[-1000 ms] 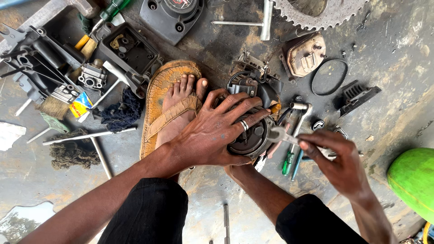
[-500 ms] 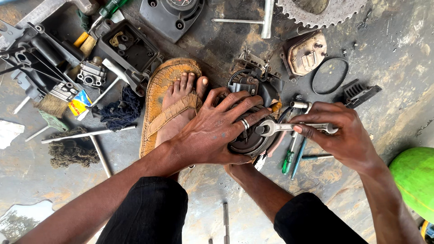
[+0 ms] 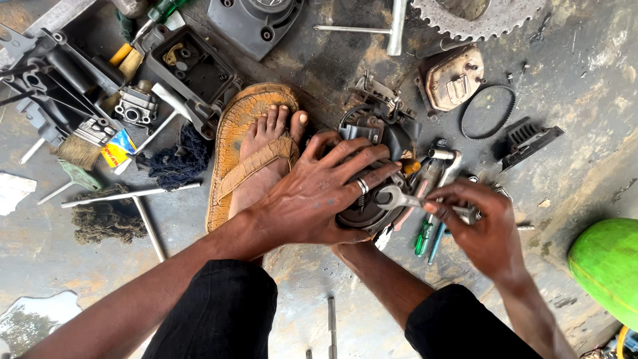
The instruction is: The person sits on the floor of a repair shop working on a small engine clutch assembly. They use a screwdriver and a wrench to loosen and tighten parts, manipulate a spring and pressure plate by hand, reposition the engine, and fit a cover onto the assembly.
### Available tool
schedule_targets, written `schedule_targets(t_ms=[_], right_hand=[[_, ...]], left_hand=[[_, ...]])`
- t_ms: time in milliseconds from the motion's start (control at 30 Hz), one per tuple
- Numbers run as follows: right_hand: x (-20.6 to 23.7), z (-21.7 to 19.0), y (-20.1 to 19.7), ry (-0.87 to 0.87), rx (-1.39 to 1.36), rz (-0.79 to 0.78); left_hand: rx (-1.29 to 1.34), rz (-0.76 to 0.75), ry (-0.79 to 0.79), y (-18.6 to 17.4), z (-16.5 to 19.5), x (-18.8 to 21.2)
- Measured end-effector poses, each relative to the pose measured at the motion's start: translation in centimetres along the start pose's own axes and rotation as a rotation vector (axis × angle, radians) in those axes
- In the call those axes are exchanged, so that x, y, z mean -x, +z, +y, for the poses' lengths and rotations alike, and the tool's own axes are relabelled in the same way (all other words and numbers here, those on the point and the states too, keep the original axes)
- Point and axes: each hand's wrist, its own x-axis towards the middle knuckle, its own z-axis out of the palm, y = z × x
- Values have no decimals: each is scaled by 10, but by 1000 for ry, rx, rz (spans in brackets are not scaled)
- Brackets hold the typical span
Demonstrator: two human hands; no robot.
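My left hand (image 3: 319, 193), with a ring on one finger, lies spread flat over a dark round engine part (image 3: 372, 143) on the ground, pressing it down. Beside it my right hand (image 3: 482, 229) grips a small silver open-ended spanner (image 3: 409, 199), whose jaw sits at the part's right edge, just by my left ring finger. My foot in a worn tan sandal (image 3: 242, 143) rests immediately left of the part. Several screwdrivers (image 3: 425, 233) lie under the spanner.
Engine casings (image 3: 193, 70), a carburettor (image 3: 136, 110), a toothed sprocket (image 3: 478, 16), a rubber belt (image 3: 488, 110), a T-handled wrench (image 3: 392, 26) and rags (image 3: 179, 159) are scattered over the oily concrete. A green rounded object (image 3: 608, 266) is at the right edge.
My right hand has brought the spanner leftwards from the tool pile to the engine part's edge. My left hand has stayed pressed on the part.
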Motion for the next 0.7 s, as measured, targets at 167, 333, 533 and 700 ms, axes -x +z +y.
schedule_targets(t_ms=[167, 333, 533, 700], right_hand=[[12, -1, 1, 17, -8, 42], [10, 7, 3, 168, 141, 26], [25, -1, 39, 249, -201, -74], [34, -6, 39, 85, 40, -7]], left_hand=[[-4, 15, 6, 2, 0, 0], [6, 14, 7, 1, 0, 0], [30, 51, 26, -1, 0, -1], [4, 42, 54, -4, -1, 3]])
